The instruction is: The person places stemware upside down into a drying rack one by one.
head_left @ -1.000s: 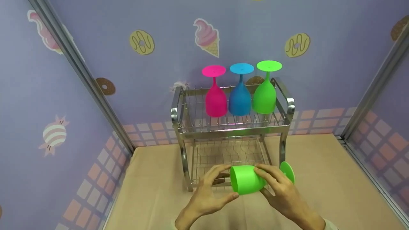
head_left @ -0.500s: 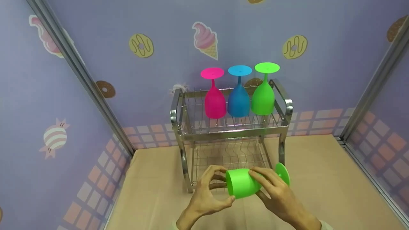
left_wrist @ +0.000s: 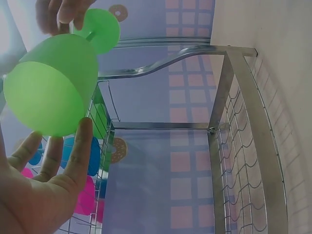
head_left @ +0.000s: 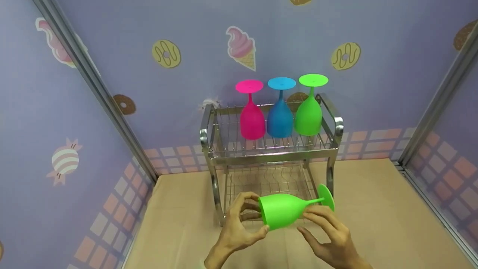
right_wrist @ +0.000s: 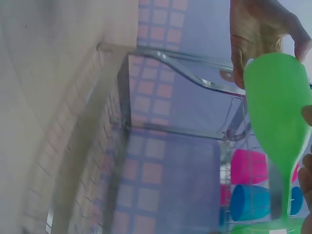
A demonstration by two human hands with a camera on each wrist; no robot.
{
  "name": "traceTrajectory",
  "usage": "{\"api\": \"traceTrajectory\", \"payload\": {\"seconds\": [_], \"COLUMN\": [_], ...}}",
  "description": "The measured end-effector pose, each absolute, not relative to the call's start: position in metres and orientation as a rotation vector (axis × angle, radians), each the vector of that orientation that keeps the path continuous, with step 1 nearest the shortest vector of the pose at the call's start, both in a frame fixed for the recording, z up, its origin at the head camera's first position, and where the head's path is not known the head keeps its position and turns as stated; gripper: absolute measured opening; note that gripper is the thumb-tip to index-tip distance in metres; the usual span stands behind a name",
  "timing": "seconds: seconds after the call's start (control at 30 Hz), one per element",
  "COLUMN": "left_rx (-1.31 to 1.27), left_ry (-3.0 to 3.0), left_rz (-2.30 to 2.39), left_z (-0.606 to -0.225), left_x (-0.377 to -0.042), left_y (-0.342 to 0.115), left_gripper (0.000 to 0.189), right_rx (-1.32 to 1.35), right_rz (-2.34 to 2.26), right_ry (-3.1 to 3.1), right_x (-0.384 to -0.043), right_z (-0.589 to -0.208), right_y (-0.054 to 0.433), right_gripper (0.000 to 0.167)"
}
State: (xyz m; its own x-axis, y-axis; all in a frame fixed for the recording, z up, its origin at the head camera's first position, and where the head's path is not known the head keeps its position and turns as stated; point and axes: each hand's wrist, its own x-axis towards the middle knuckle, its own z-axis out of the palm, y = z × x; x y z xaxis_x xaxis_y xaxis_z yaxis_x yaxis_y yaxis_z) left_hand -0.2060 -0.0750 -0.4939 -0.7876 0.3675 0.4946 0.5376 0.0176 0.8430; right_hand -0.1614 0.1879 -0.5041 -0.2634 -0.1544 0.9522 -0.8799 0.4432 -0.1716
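A green plastic wine glass (head_left: 282, 211) lies sideways in the air in front of the rack, its bowl mouth to the left and its foot (head_left: 326, 197) to the right. My left hand (head_left: 241, 229) holds it by the rim, thumb below and fingers on the far side; the left wrist view shows those fingertips at the rim of the bowl (left_wrist: 73, 53). Beside the stem, my right hand (head_left: 332, 235) has its fingers spread loosely, fingertips close under the join of bowl and stem, thumb apart from the glass.
A two-tier metal dish rack (head_left: 274, 156) stands behind the hands. Upside down on its top tier are a pink glass (head_left: 252, 121), a blue glass (head_left: 280, 119) and a second green glass (head_left: 309, 116). Patterned walls (head_left: 201, 48) surround the beige tabletop (head_left: 179, 209).
The right hand has loosened from the bowl and slid down and right, baring the stem. The held glass has shifted slightly left with the left hand, its foot end tilting up.
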Motion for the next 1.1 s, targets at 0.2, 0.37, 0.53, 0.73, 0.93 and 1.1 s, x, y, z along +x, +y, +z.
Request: {"api": "traceTrajectory", "payload": {"seconds": [0.2,0.37,0.53,0.73,0.93,1.1], "left_rx": [-0.953,-0.959,-0.949,-0.964,-0.956,-0.995], "left_ry": [-2.106,-2.108,-2.122,-2.121,-2.135,-2.150], "left_rz": [-1.928,-1.953,-1.977,-1.977,-2.003,-1.944], "left_z": [-0.494,-0.495,-0.496,-0.497,-0.496,-0.495], "left_x": [-0.206,-0.206,-0.204,-0.203,-0.202,-0.203], "left_y": [-0.074,-0.070,-0.066,-0.062,-0.065,-0.075], "left_gripper": [0.064,0.063,0.064,0.064,0.067,0.066], "right_rx": [0.629,0.325,0.271,0.214,0.244,0.282], "right_rz": [1.611,2.261,2.583,2.665,2.662,2.628], "right_ry": [-1.872,-1.848,-1.690,-1.590,-1.552,-1.555], "right_x": [-0.154,-0.153,-0.156,-0.160,-0.164,-0.169], "right_z": [-0.522,-0.517,-0.509,-0.506,-0.503,-0.498], "right_y": [0.178,0.172,0.166,0.160,0.159,0.160], "right_gripper": [0.048,0.054,0.064,0.063,0.053,0.053]}}
